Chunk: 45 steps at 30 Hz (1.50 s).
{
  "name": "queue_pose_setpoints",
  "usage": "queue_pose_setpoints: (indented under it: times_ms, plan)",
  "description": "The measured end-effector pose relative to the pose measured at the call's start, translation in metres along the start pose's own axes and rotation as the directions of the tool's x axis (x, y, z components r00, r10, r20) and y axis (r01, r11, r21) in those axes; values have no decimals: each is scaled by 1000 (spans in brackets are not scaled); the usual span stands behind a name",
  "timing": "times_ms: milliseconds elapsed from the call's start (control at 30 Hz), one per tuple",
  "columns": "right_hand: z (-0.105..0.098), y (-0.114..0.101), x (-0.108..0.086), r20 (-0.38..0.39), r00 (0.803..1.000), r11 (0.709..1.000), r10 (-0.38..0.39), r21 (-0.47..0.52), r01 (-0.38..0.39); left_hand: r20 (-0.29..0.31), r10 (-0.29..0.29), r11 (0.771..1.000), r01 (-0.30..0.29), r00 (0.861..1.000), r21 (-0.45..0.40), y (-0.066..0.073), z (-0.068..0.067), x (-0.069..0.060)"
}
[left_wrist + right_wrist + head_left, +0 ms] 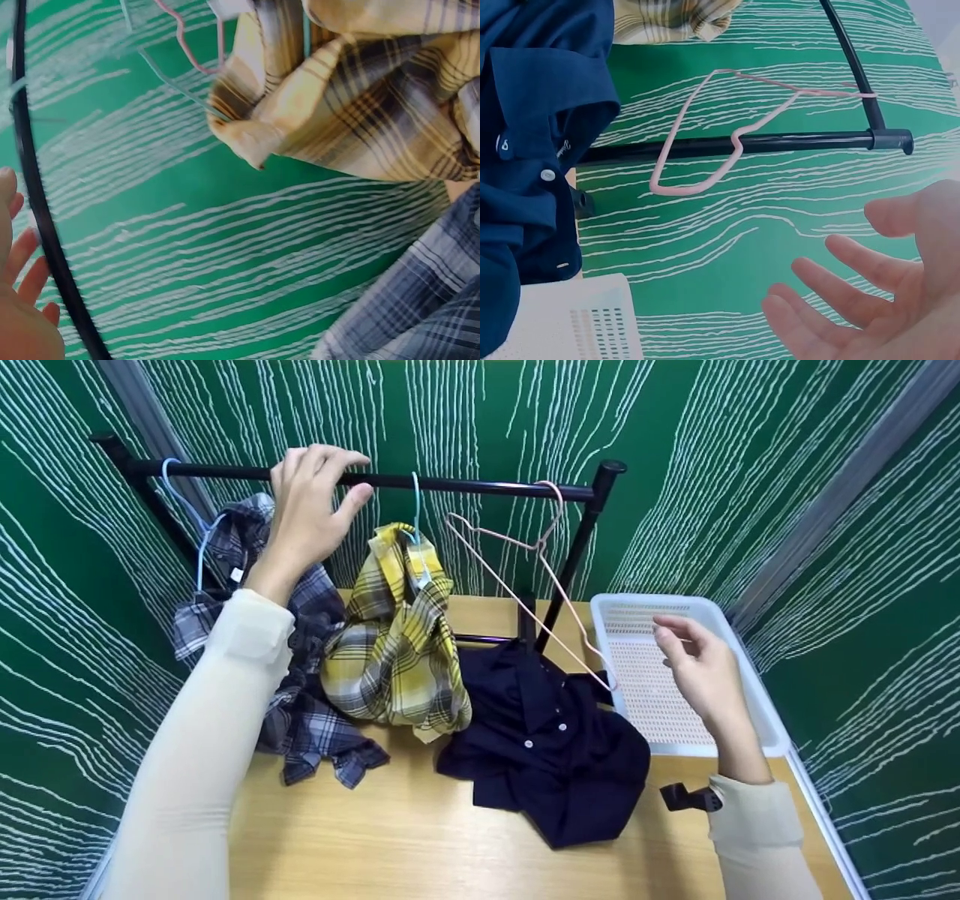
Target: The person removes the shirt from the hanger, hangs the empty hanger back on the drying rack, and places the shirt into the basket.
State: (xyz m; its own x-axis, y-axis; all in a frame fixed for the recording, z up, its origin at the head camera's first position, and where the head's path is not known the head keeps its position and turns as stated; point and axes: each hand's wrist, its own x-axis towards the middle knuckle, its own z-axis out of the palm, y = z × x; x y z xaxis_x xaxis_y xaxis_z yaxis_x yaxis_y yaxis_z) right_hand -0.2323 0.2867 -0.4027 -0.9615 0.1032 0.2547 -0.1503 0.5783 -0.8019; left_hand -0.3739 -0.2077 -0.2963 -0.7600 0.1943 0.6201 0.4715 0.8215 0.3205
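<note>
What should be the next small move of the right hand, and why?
Probably the right hand should lift the pink hanger off the black rail: it hangs bare, while the navy button shirt lies unhung on the table, and this hand holds nothing.

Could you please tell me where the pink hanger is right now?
In the head view, the pink hanger hangs empty near the right end of the black rail, between the yellow plaid shirt and the white basket.

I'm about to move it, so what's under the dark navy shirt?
The navy shirt lies on the wooden table, which shows around its near edge; anything else beneath its folds is covered.
</note>
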Motion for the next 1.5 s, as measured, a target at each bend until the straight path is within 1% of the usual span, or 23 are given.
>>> queue_pose_setpoints:
  times_ms: [133, 233, 333, 400, 567, 667, 767, 833, 967, 1067, 1133, 1200, 1333, 1433, 1500]
  plan:
    - [-6, 2, -4, -10, 999, 999, -31, -24, 31, -43, 2, 1000, -3, 999, -22, 22, -3, -8]
    - [-7, 5, -7, -13, 998, 998, -55, -27, 54, -65, -2, 998, -2, 998, -68, 43, -3, -16]
    - [-6, 6, -10, -6, 998, 998, -62, -17, 62, -57, 13, 992, -19, 998, -124, 66, 3, -27]
    - [-4, 7, -12, 1, 998, 998, -61, -11, 61, -47, 39, 988, -46, 998, -151, 80, 9, -35]
    - [4, 10, -14, 30, 999, 999, -42, 13, 42, 7, 99, 975, -95, 995, -203, 111, 32, -57]
    - [8, 13, -16, 41, 999, 1000, -25, 17, 25, 68, 123, 963, -102, 990, -250, 126, 48, -68]
    - [11, 16, -20, 45, 999, 999, -16, 30, 14, 135, 135, 950, -89, 982, -300, 138, 63, -79]
    - [14, 17, -22, 46, 999, 999, -15, 42, 13, 175, 132, 942, -68, 976, -328, 146, 71, -86]
    - [18, 19, -26, 41, 999, 998, -20, 65, 17, 231, 105, 931, -14, 967, -366, 158, 88, -101]
    - [23, 22, -28, 29, 999, 997, -27, 79, 24, 270, 70, 920, 42, 960, -389, 164, 101, -112]
    - [27, 25, -31, 28, 999, 996, -25, 92, 23, 285, 57, 916, 63, 957, -396, 166, 112, -120]
    - [31, 29, -33, 25, 1000, 994, -18, 106, 15, 289, 53, 915, 69, 956, -397, 166, 123, -127]
    - [38, 36, -40, 31, 999, 989, -7, 150, 2, 269, 55, 926, 52, 962, -375, 164, 144, -139]
    - [46, 41, -44, 29, 1000, 985, -10, 170, 5, 277, 50, 932, 55, 960, -358, 161, 156, -146]
    - [52, 45, -47, 30, 999, 985, -12, 170, 7, 290, 48, 936, 58, 956, -346, 160, 163, -150]
